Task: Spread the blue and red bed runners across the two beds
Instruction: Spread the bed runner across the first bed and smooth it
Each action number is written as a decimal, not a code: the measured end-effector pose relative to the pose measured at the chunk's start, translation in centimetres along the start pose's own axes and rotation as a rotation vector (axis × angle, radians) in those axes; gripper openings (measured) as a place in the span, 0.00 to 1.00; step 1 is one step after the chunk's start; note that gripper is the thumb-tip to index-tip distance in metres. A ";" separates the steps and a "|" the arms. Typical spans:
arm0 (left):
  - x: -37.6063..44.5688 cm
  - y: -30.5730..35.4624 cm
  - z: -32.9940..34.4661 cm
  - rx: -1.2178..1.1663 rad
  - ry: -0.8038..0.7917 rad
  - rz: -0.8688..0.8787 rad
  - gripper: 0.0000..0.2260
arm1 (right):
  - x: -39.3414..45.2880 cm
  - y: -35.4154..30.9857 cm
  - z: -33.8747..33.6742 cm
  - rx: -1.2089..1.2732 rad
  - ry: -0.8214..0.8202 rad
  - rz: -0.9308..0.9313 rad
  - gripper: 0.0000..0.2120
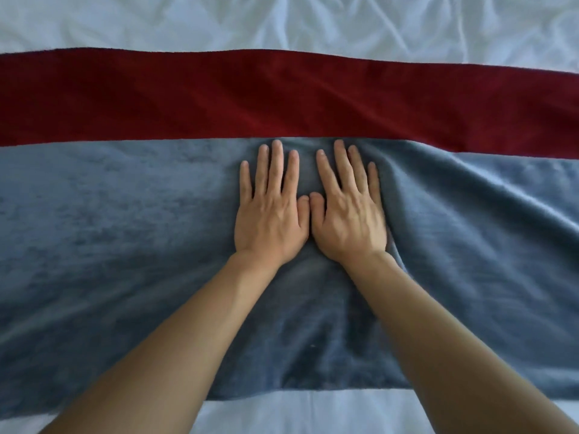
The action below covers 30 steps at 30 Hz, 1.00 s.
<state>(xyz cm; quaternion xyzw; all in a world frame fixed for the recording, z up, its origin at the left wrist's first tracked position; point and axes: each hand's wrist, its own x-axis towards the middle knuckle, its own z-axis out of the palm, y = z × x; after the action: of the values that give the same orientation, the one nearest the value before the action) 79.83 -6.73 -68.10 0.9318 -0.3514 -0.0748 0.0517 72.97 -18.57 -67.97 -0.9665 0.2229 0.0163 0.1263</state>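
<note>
A plush blue bed runner (125,233) lies flat across the white bed, filling the middle of the view from left to right. Directly beyond it runs a dark red bed runner (219,98), its near edge meeting the blue one's far edge. My left hand (271,214) and my right hand (347,214) press flat on the blue runner side by side, fingers straight and pointing toward the red runner, thumbs touching. Soft folds fan out in the blue fabric to the right of my right hand.
Wrinkled white bed sheet (313,23) shows beyond the red runner. A strip of the same white sheet (282,411) shows at the near edge, between my forearms.
</note>
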 end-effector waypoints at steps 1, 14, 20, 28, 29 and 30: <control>0.6 1.6 0.2 0.002 0.000 0.024 0.28 | 0.0 1.7 -0.3 -0.006 0.012 0.005 0.30; 1.7 3.2 -1.4 -0.055 0.018 0.085 0.29 | -0.2 4.8 -3.0 0.054 0.112 -0.048 0.28; -1.2 -4.5 -0.9 0.049 -0.022 0.004 0.31 | 0.0 1.7 -1.1 0.013 0.028 -0.087 0.29; -3.5 -10.9 -2.8 0.002 -0.007 -0.115 0.31 | -1.6 6.4 -3.6 -0.033 0.049 0.174 0.30; -3.6 -10.5 -3.4 -0.038 -0.018 -0.121 0.30 | -1.5 4.9 -4.0 -0.003 0.057 0.147 0.29; -3.7 -10.1 -4.2 -0.081 -0.029 -0.112 0.30 | -1.5 3.1 -4.6 0.034 0.060 0.093 0.26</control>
<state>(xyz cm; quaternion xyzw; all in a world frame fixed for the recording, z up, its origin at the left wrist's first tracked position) 84.36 3.48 -65.13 0.9459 -0.2962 -0.1052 0.0800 70.18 -21.80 -64.10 -0.9529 0.2712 -0.0106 0.1352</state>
